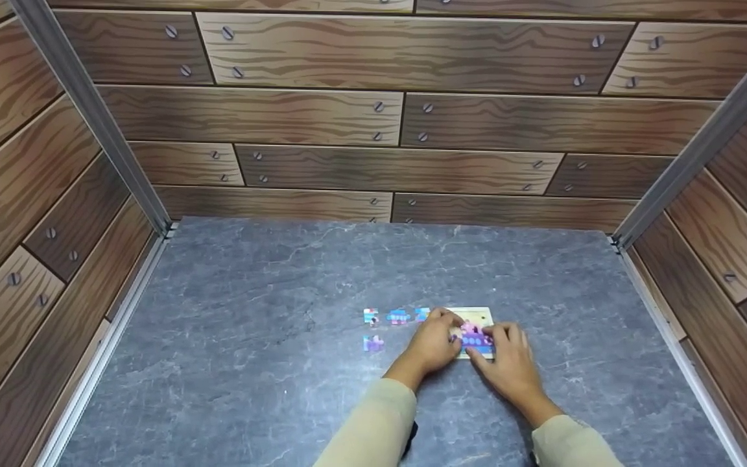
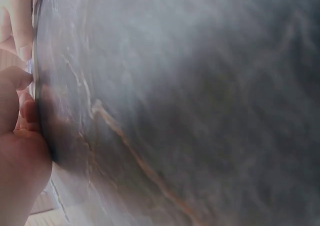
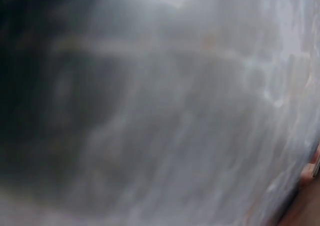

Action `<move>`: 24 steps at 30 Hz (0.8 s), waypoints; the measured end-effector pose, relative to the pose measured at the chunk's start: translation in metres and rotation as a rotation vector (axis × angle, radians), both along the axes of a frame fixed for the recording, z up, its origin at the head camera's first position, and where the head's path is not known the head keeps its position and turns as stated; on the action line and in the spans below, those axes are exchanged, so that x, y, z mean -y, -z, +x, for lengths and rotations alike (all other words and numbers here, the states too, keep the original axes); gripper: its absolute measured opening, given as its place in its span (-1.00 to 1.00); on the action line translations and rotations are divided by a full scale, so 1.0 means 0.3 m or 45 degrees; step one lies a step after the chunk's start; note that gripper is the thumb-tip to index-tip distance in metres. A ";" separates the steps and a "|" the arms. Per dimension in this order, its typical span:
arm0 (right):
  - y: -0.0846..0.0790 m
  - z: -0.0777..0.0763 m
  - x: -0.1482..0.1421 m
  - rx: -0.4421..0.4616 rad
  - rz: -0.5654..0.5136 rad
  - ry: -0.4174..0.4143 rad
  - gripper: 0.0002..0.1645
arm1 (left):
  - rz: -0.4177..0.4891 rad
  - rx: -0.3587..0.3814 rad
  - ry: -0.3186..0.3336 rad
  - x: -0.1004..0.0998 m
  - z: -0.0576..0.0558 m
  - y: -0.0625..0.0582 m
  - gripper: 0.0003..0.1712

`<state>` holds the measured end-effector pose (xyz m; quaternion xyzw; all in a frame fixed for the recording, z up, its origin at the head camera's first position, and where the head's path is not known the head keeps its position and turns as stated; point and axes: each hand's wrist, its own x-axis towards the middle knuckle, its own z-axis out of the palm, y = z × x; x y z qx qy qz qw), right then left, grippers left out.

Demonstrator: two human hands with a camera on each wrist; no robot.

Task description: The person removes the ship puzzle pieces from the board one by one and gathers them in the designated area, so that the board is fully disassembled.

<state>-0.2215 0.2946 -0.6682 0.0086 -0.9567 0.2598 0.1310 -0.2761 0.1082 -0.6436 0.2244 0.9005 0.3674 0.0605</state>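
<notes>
A small jigsaw board (image 1: 471, 314) with a pale yellow upper part lies on the table, bearing pink, purple and blue puzzle pieces (image 1: 474, 340). Over its left side bends my left hand (image 1: 435, 340), thumb and fingertips at the pieces; I cannot tell whether it pinches one. My right hand (image 1: 513, 363) rests at the right side, its thumb along the front edge and forefinger on the picture. In the left wrist view the left hand (image 2: 22, 161) has its thumb close to the board's edge, with a finger of the other hand just above.
Left of the board lie loose puzzle pieces: one with a dark detail (image 1: 371, 316), a blue one (image 1: 398, 316), a purple one (image 1: 373, 343) and one partly behind the left hand (image 1: 421, 314). Wood-print panels (image 1: 321, 117) enclose the grey marbled table (image 1: 237, 350) at the back and sides.
</notes>
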 end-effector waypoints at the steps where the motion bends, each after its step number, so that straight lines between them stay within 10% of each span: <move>1: 0.001 0.000 0.000 -0.002 -0.002 -0.001 -0.39 | 0.000 0.004 0.000 -0.001 -0.002 0.000 -0.60; 24: -0.001 -0.001 0.001 -0.026 0.001 -0.009 -0.40 | 0.002 -0.117 -0.014 -0.022 0.002 0.001 -0.38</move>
